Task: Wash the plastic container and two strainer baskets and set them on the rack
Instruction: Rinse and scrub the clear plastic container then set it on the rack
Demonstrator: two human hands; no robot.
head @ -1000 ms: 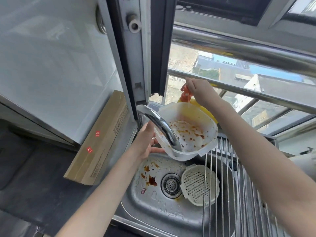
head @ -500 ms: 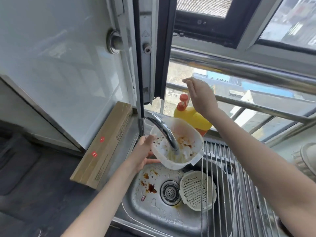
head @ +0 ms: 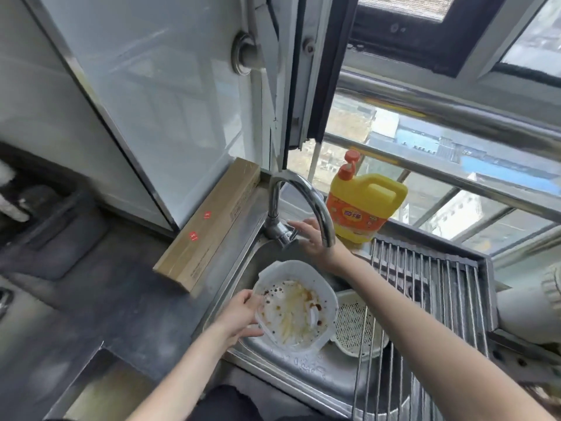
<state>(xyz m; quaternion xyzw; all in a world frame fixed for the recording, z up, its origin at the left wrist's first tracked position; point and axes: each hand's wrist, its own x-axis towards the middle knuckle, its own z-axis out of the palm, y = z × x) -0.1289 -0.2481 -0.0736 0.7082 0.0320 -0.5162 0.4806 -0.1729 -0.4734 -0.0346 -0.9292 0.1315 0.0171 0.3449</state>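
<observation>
- A shiny metal sink [head: 282, 369] sits in a dark grey surface [head: 127, 305].
- A curved silver tap [head: 303, 202] stands at the back of the sink.
- A long flat brown cardboard box [head: 209, 226] lies beside the sink, along a pale glossy wall panel [head: 145, 95].
- A yellow plastic soap jug with an orange pump top [head: 364, 208] stands on the sill, near the tap.
- A big window with a dark frame [head: 425, 41] is open, and bright daylight comes in.
- Thick silver metal bars [head: 455, 101] run across the window.
- Outside, far below, there are buildings with blue roofs [head: 440, 144].
</observation>
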